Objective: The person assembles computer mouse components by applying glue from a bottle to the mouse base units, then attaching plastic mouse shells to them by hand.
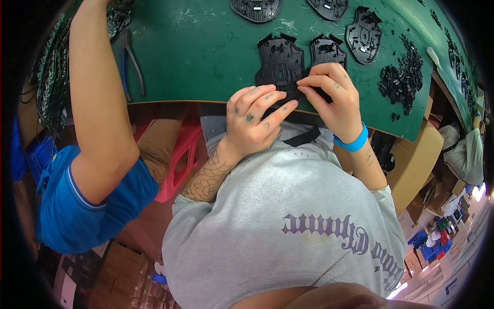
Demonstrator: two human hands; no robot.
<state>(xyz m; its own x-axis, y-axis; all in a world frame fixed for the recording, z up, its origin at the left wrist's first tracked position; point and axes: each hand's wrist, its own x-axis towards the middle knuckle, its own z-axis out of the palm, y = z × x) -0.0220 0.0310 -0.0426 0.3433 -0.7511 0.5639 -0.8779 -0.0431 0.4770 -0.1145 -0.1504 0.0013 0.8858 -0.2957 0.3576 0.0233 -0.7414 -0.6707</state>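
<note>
A black plastic shell (280, 62) with moulded ribs and slots lies at the table's near edge in front of me. Across its lower left part reaches my left hand (254, 117), palm down, its fingers stretched out to the right. My right hand (332, 98), wearing a blue wristband (353, 140), has thumb and forefinger pinched together over the shell's lower right edge. Whatever sits between those fingertips is too small or hidden to make out. Just beyond this hand, partly covered by it, lies a second black shell (328, 49).
More black shells (364, 36) lie farther off. A heap of small black plastic pieces (404, 77) is at right, near a white-handled tool (433, 55). Blue-handled pliers (128, 64) lie at left, beside a co-worker's arm (100, 87) and a dark bundle of strips (54, 72).
</note>
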